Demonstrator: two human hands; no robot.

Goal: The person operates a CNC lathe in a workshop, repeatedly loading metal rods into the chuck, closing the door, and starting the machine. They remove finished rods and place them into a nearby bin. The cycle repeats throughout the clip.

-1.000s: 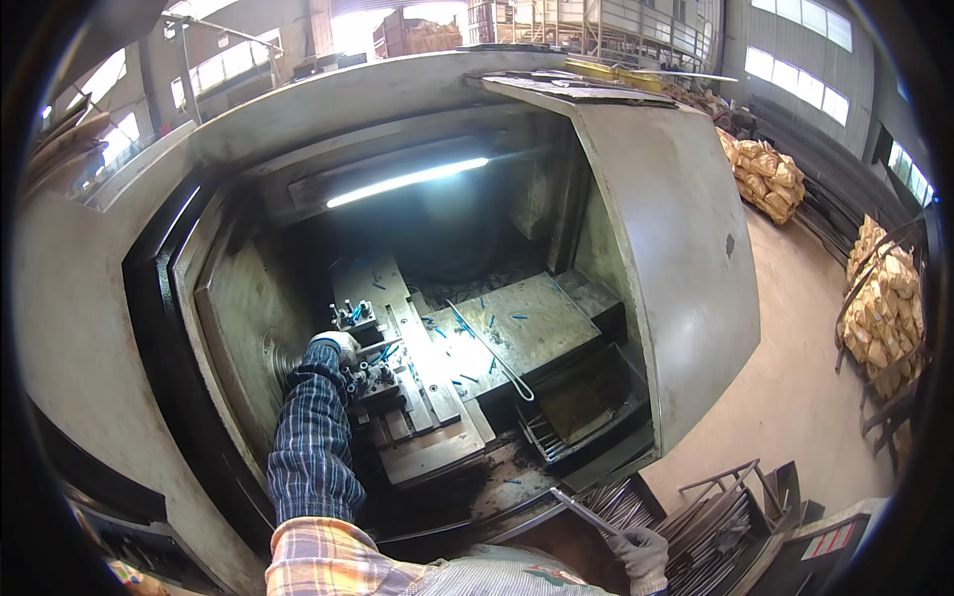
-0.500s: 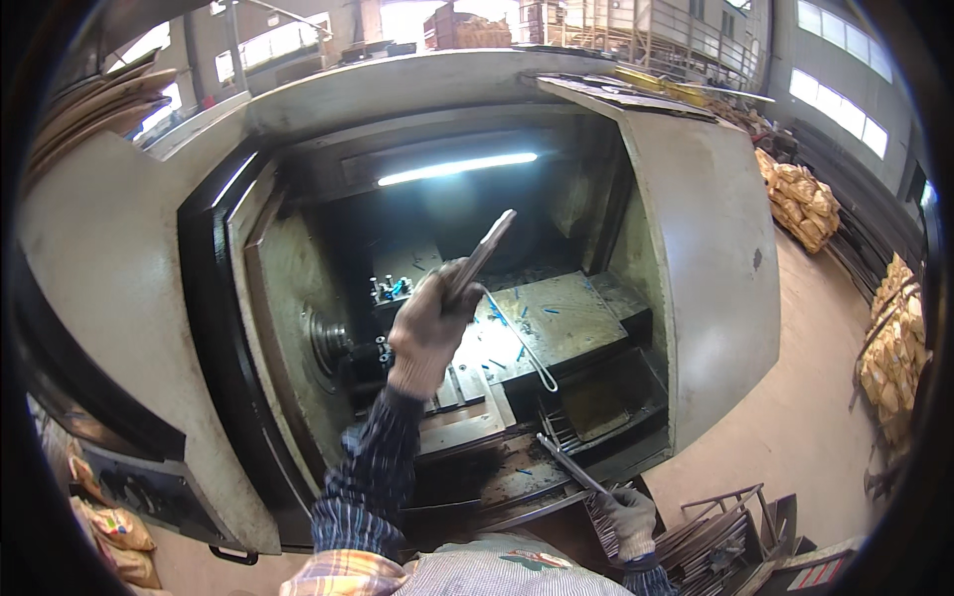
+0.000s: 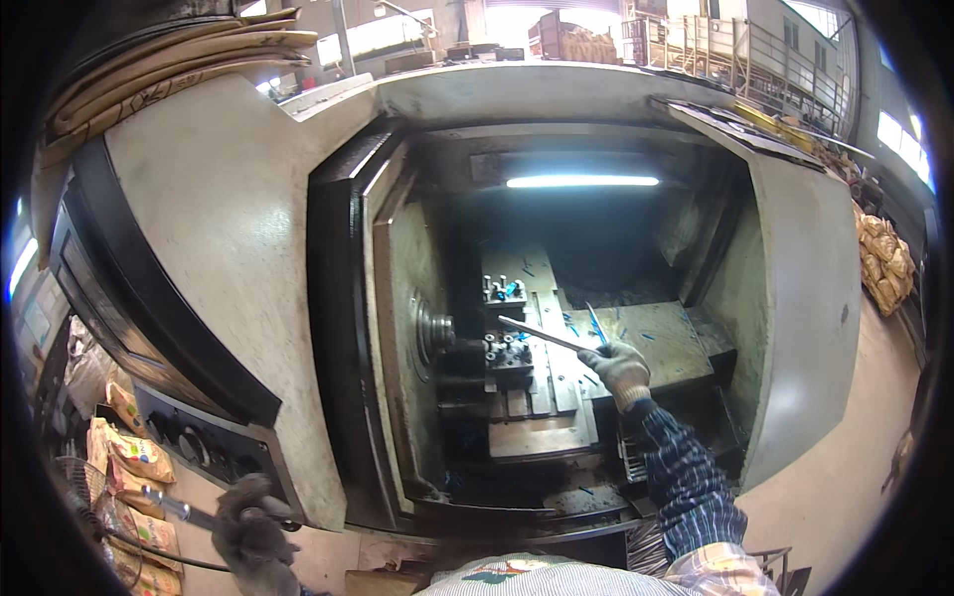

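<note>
Inside a lathe, my gloved right hand is closed around a metal rod. The rod points left toward the chuck, its far end apart from it and over the tool posts. At the lower left, my gloved left hand is closed on another metal rod, which sticks out to the left below the control panel. That hand is somewhat blurred. A thin rod lies on the machine bed beyond my right hand, among small blue chips.
The lathe housing surrounds the opening, with its door edge at left. A lamp glows inside at the back. Printed sacks and a wire-guarded fan stand at lower left; more sacks lie far right.
My left hand has left the lathe opening with its rod and moved down to the lower left. My right hand has come up from the lower right into the lathe with its rod. The view has turned left.
</note>
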